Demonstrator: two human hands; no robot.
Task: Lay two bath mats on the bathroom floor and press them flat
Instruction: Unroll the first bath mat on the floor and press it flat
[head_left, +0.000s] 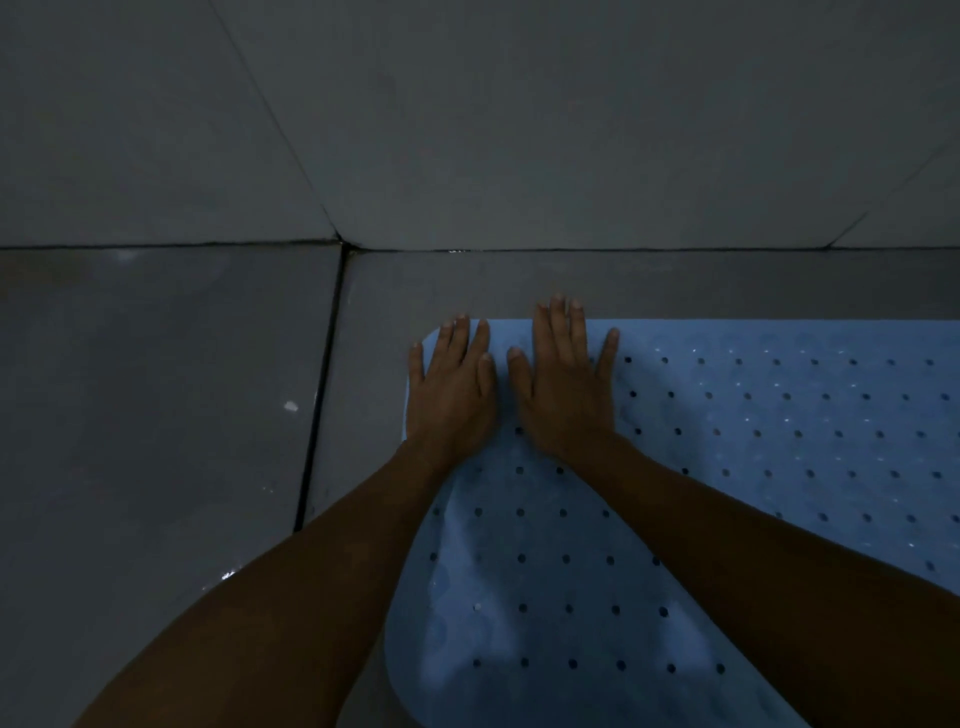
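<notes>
A light blue bath mat (753, 441) dotted with small round holes lies on the grey tiled floor, running off the right and bottom edges of the head view. My left hand (451, 387) presses flat on the mat's far left rounded corner, fingers straight, little finger at the mat's edge. Right beside it, my right hand (563, 379) lies flat near the far edge, its fingertips reaching just past that edge onto the tile. Only this one mat is in view.
Grey floor tiles (156, 415) stretch to the left, split by a dark grout line (322, 395). A grey tiled wall (467, 130) rises just beyond the mat's far edge. Small wet glints show on the floor at left.
</notes>
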